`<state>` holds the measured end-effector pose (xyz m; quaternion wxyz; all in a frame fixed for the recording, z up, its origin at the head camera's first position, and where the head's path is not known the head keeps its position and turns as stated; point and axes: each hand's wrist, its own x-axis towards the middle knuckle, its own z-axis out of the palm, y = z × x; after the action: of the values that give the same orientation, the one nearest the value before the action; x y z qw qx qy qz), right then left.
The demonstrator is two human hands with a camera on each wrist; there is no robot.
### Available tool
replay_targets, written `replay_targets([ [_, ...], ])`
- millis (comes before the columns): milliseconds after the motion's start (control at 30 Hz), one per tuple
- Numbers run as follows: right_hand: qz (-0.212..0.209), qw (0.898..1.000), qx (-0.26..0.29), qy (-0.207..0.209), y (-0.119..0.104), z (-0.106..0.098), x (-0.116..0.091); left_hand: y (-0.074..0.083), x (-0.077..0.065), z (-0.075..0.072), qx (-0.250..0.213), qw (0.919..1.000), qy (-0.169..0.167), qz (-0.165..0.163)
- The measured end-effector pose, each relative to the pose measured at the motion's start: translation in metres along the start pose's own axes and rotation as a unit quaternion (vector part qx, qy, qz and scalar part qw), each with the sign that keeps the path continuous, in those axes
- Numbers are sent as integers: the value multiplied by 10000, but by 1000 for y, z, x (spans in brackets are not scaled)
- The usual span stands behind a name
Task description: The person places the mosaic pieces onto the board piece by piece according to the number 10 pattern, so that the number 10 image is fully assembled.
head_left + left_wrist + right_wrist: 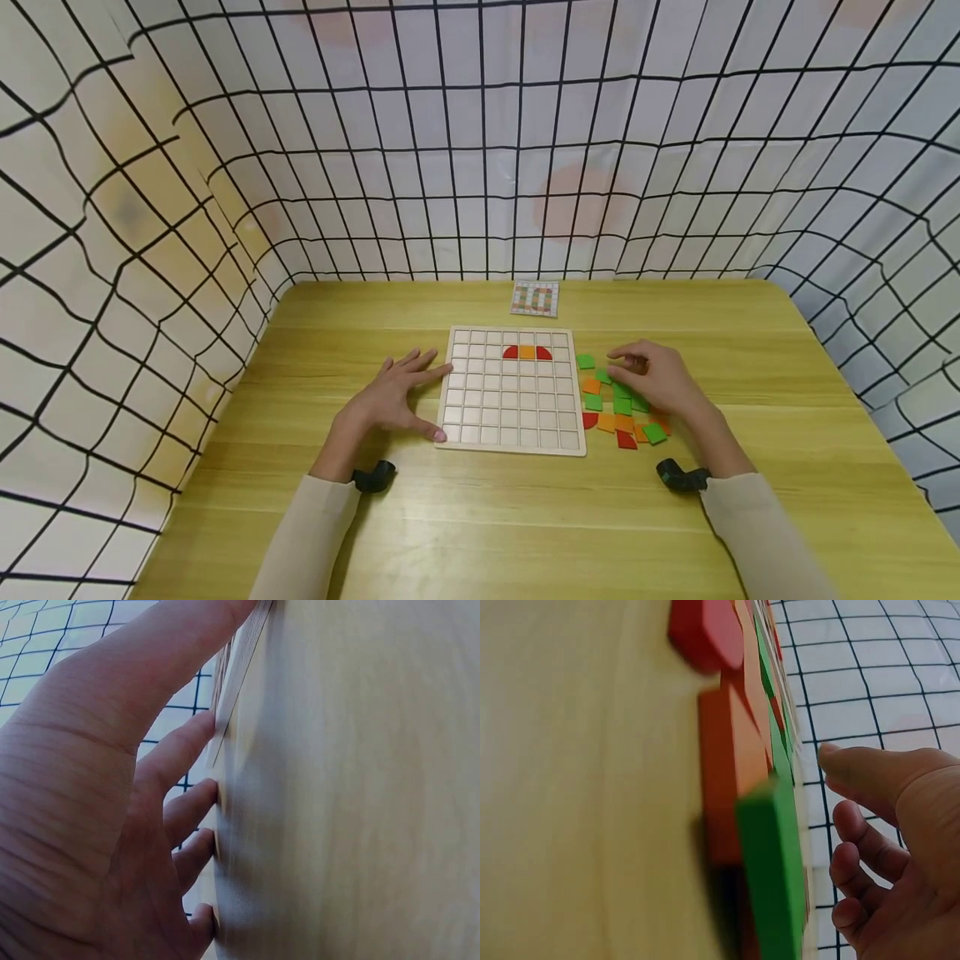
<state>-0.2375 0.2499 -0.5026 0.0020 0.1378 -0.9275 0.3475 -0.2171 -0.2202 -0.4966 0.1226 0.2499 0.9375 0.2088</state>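
Observation:
A pale wooden grid board lies flat on the table. My left hand is spread at its left side, with thumb and index finger touching that edge; in the left wrist view the other fingertips rest on the tabletop. On the board's upper part, an orange square tile sits between two red rounded tiles, the left one and the right one. My right hand hovers over a loose pile of tiles, green, orange and red. Its fingers are loosely bent and nothing shows between them.
A small printed card with a coloured grid pattern lies behind the board. The wooden table is bordered by white walls with black grid netting at the back and both sides. A black wrist device sits by the right sleeve.

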Motion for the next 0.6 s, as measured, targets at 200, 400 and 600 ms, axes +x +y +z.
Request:
replay_targets([
  [200,-69,9993,-318,-192,9,-11,-14,2,2,0,-21,10000,-17,54],
  [400,-163,9982,-488,-322,19,-20,-27,1,3,0,44,10000,-10,53],
  [600,-124,9987,-452,-221,23,-22,-30,0,2,0,49,10000,-10,21],
])
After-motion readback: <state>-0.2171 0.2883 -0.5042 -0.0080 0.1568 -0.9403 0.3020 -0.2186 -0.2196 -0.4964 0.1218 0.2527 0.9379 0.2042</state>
